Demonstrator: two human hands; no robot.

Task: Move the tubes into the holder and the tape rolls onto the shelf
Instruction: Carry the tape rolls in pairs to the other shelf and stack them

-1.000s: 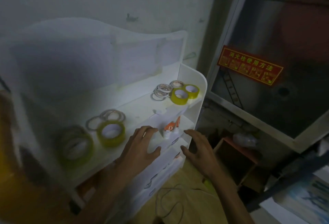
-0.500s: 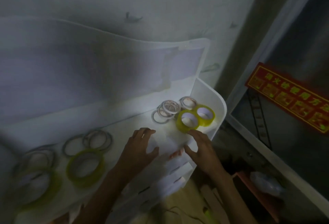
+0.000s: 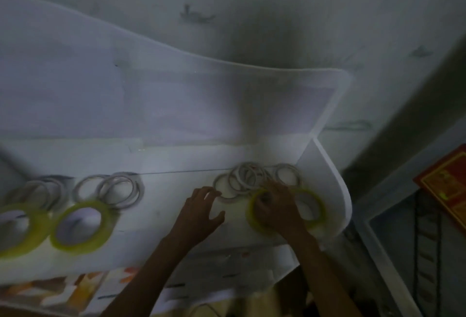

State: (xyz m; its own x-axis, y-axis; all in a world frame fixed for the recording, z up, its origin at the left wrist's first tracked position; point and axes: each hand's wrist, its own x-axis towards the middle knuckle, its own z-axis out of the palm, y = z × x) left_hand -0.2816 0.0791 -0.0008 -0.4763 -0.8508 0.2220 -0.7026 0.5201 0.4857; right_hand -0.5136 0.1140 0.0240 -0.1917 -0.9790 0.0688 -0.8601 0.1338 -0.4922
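Nearest the camera, 2 bare forearms reach up from the bottom edge toward a white shelf (image 3: pixel 161 205). Below the shelf's front lip sits a blurred strip of white compartments with orange and dark marks (image 3: pixel 83 289); what they hold cannot be made out.

The left hand (image 3: pixel 199 212) lies over the shelf surface with its fingers spread and relaxed, holding nothing; its fingertips are just beside a thin white tape ring (image 3: pixel 223 185). The right hand (image 3: pixel 276 207) lies on top of a yellow tape roll (image 3: pixel 253 212), with its fingers bent down at the roll's upper rim and hole. The picture is too blurred to tell whether they actually grip it. Touching that roll on its right is a second yellow tape roll (image 3: pixel 315 205), close to the shelf's curved right side wall (image 3: pixel 335 190).

Just behind the right hand, a cluster of thin white tape rings (image 3: pixel 248 176) lies overlapped on the shelf, with 1 more ring (image 3: pixel 287 174) beside them near the corner.

On the left part of the shelf, well apart from the hands, lie 2 more yellow rolls (image 3: pixel 82 227), the far one cut by the frame edge, with several thin white rings (image 3: pixel 121 190) behind them.

Farther back rise the shelf's wavy white back panel (image 3: pixel 151 84) and a scuffed grey wall (image 3: pixel 277 14). A red sign (image 3: pixel 446 190) shows at the right edge.
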